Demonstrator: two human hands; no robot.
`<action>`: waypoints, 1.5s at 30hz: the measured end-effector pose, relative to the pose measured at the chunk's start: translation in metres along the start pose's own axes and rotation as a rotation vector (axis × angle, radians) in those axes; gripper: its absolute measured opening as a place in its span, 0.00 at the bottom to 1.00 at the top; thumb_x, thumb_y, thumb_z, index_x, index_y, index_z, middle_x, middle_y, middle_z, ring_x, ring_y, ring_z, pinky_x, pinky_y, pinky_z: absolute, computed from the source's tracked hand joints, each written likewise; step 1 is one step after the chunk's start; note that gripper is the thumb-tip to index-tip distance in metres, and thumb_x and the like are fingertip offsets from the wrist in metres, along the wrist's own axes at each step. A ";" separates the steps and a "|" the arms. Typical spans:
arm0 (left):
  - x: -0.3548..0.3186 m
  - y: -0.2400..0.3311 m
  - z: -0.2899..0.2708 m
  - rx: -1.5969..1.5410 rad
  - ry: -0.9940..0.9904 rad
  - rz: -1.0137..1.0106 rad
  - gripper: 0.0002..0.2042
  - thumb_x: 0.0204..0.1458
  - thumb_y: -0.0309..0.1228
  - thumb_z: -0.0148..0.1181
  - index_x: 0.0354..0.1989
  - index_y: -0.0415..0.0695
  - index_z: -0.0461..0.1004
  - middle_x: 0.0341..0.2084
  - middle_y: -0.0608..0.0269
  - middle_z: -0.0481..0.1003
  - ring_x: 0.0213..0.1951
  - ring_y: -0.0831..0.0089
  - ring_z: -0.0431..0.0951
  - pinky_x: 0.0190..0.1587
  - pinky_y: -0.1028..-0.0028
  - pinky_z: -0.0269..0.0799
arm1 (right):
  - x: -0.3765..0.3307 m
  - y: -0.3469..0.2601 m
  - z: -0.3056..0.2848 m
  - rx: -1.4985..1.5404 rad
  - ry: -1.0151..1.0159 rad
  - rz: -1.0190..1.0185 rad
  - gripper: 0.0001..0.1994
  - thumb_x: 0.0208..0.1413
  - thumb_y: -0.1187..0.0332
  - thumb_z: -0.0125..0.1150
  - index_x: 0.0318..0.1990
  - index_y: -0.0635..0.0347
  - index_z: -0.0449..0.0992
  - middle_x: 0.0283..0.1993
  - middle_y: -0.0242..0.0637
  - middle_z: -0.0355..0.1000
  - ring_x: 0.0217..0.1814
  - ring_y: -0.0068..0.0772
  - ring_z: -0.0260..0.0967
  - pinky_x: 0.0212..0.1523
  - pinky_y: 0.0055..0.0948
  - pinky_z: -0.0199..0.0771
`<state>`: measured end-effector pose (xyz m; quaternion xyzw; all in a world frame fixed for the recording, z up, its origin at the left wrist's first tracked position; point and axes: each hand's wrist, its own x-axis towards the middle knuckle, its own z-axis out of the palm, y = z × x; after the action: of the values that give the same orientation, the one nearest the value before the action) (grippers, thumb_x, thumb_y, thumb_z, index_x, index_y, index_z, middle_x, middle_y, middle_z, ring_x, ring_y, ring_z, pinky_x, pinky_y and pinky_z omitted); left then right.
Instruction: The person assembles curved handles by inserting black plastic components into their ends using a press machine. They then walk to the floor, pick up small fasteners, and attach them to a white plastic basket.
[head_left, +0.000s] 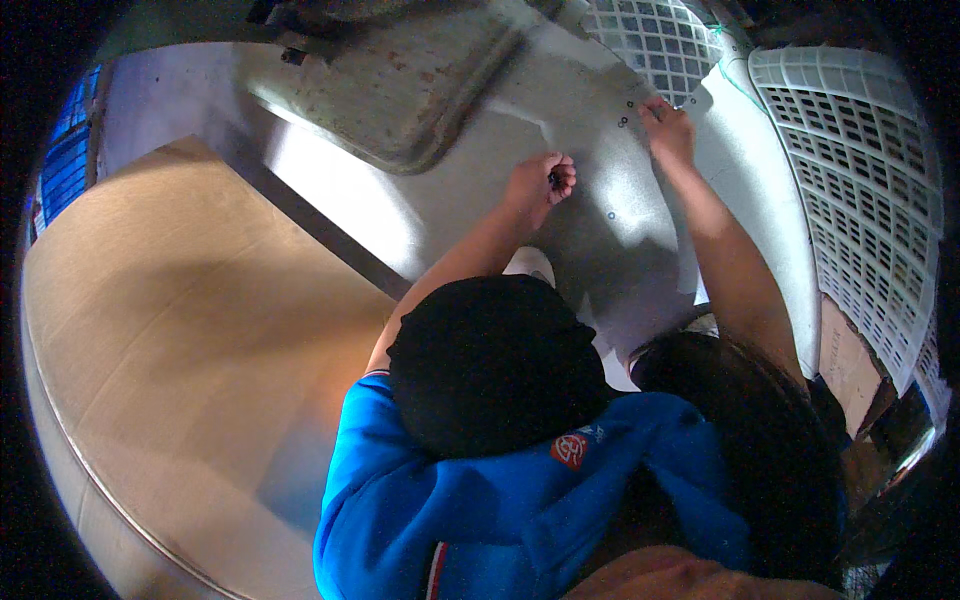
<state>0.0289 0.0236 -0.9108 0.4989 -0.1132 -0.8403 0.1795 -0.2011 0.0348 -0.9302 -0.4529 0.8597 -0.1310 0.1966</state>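
Observation:
My left hand (541, 186) is held over the pale grey floor (480, 180), its fingers curled round several small dark rings (556, 179) that show in the palm. Farther off to the right, my right hand (669, 134) reaches down at the floor with its fingers drawn together. What lies between those fingertips, if anything, is too small to make out. Beside that hand a few loose dark rings (623, 122) lie on the floor. Another ring (611, 215) rests nearer to me, between my two forearms.
A worn greenish metal base (400, 100) stands ahead. White plastic lattice crates (850, 170) line the right side, with another crate (655, 45) behind my right hand. A broad tan surface (180, 330) fills the left. A cardboard box (848, 355) sits below the right crates.

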 end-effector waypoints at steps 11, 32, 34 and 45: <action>-0.004 -0.001 -0.010 -0.005 -0.045 0.029 0.08 0.52 0.33 0.48 0.30 0.40 0.68 0.24 0.64 0.69 0.28 0.75 0.70 0.31 0.76 0.68 | 0.012 -0.020 0.003 0.047 -0.143 0.062 0.14 0.46 0.56 0.56 0.38 0.52 0.74 0.35 0.39 0.73 0.39 0.39 0.71 0.40 0.32 0.68; 0.025 0.021 -0.006 -0.265 -0.050 0.011 0.08 0.52 0.31 0.46 0.31 0.39 0.69 0.24 0.60 0.70 0.26 0.72 0.70 0.29 0.76 0.69 | 0.059 -0.042 0.018 -0.085 -0.018 -0.491 0.23 0.53 0.69 0.42 0.58 0.60 0.54 0.56 0.51 0.56 0.52 0.48 0.60 0.51 0.35 0.61; 0.021 0.028 -0.002 -0.289 -0.038 -0.013 0.08 0.52 0.31 0.46 0.30 0.40 0.69 0.24 0.61 0.70 0.26 0.72 0.70 0.29 0.76 0.69 | 0.064 -0.050 0.016 -0.289 -0.087 -0.538 0.23 0.53 0.72 0.42 0.57 0.65 0.55 0.57 0.53 0.56 0.52 0.49 0.61 0.51 0.37 0.62; 0.029 0.029 -0.011 -0.313 -0.036 0.010 0.09 0.51 0.34 0.47 0.29 0.42 0.70 0.23 0.65 0.71 0.26 0.74 0.70 0.31 0.75 0.67 | 0.036 -0.047 0.034 -0.063 0.020 -0.425 0.14 0.53 0.59 0.47 0.44 0.51 0.71 0.36 0.40 0.72 0.37 0.44 0.71 0.36 0.35 0.68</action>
<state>0.0316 -0.0144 -0.9283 0.4492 0.0135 -0.8555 0.2573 -0.1698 -0.0223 -0.9497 -0.6287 0.7503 -0.1473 0.1417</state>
